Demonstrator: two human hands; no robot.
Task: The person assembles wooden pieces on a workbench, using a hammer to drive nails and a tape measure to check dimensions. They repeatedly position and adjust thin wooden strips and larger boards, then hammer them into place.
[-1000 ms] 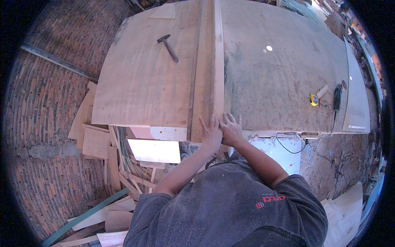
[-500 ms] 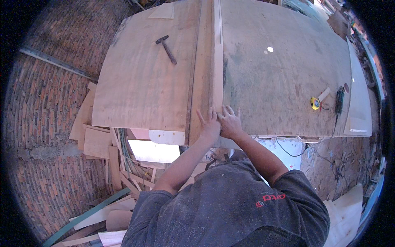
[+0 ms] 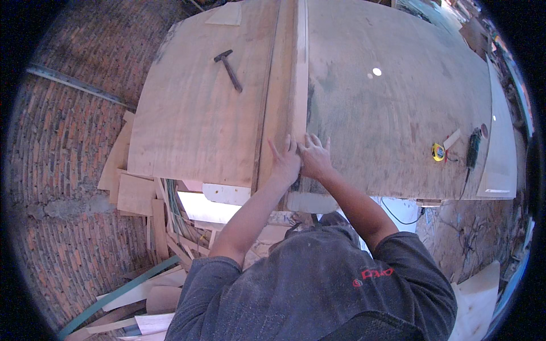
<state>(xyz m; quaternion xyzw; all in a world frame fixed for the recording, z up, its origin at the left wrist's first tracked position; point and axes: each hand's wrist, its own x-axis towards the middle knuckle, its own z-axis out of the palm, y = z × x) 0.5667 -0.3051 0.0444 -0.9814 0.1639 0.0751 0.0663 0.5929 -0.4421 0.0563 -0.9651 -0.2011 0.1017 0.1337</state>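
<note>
A long, narrow wooden strip (image 3: 300,85) runs away from me down the middle of the plywood-topped work surface (image 3: 364,113). My left hand (image 3: 286,162) rests at the strip's near part, fingers spread. Beside it, touching or nearly so, my right hand (image 3: 314,158) lies with its fingers stretched forward along the strip's right side. Both hands press down from above, and neither is wrapped round anything that I can see. Left of the strip, a flatter wooden board (image 3: 277,96) extends alongside it. The palms' undersides are hidden.
A hammer (image 3: 230,71) lies on the left panel. At the right are a yellow tape measure (image 3: 438,152) and a dark corded power tool (image 3: 474,149). Wood offcuts (image 3: 136,193) lean at the left, above a brick floor (image 3: 62,153). A thin triangular offcut (image 3: 226,14) lies at the far left.
Both hands have slid a little farther away along the strip, staying side by side with fingers spread. The view has shifted slightly; the hammer, tape measure and power tool remain in place.
</note>
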